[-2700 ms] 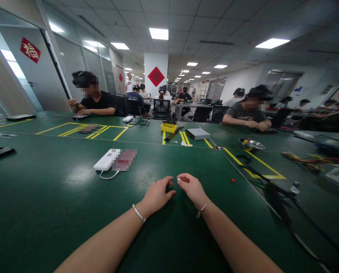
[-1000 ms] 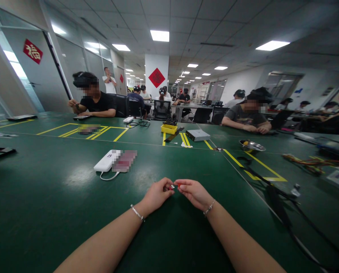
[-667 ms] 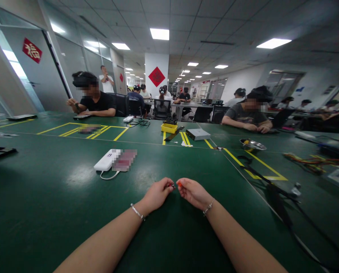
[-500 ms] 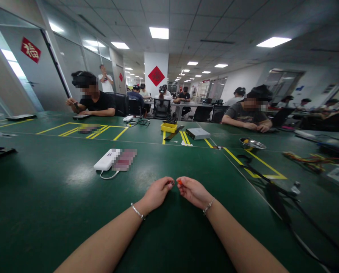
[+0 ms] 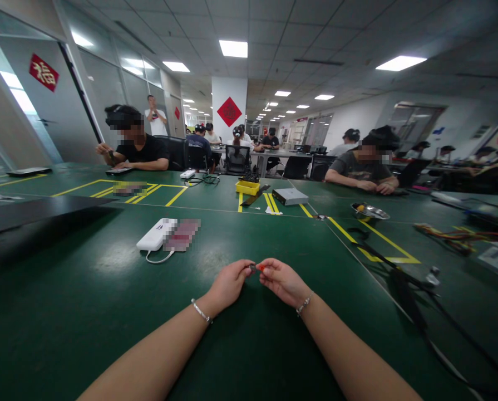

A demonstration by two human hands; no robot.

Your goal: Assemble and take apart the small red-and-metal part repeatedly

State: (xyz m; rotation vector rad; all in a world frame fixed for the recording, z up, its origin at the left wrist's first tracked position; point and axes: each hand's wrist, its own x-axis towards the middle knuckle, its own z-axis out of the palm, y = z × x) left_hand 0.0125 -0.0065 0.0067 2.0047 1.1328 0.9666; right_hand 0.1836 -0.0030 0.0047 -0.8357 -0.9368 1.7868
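Orange piece (image 5: 261,268), green tabletop (image 5: 85,323), yellow stripes (image 5: 341,229), white power bank (image 5: 153,237)

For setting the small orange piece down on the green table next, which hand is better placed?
Right, most likely: the right hand pinches the orange piece, while the left hand pinches a small greyish piece too tiny to identify.

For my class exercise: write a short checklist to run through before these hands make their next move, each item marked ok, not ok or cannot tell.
1. Left hand has the small dark metallic piece at its fingertips: ok.
2. Right hand has the orange-red piece pinched: ok.
3. Pieces aligned with each other: cannot tell; too small and partly covered by fingers.
4. White power bank and its white cable clear of both hands: ok, apart on the left.
5. Black cables clear of the right hand: ok, apart on the right.
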